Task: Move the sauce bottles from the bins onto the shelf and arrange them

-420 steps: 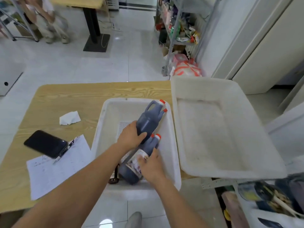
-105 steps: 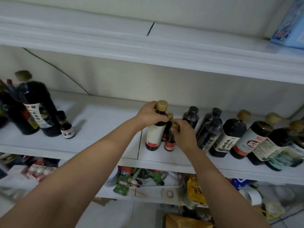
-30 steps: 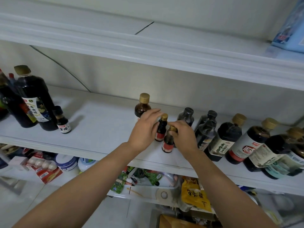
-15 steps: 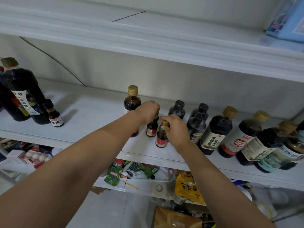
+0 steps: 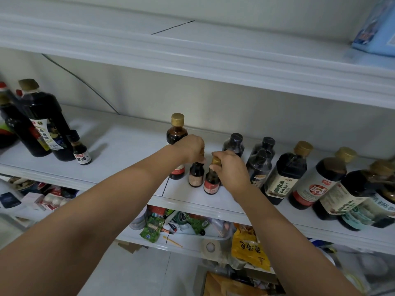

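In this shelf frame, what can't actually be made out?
Head view only:
- Cap of the small dark bottle with the pale label: covered by the left hand.
- Label of the taller gold-capped brown bottle: behind that hand.
- Dark bottles at the far right: blurred, cut by the edge.
- Right hand grip: fingers hidden.

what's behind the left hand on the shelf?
Behind the left hand stands a taller gold-capped bottle; its label is mostly covered. The hand grips a small bottle, cap hidden.

Two bare forearms — no sleeves, hands ungloved
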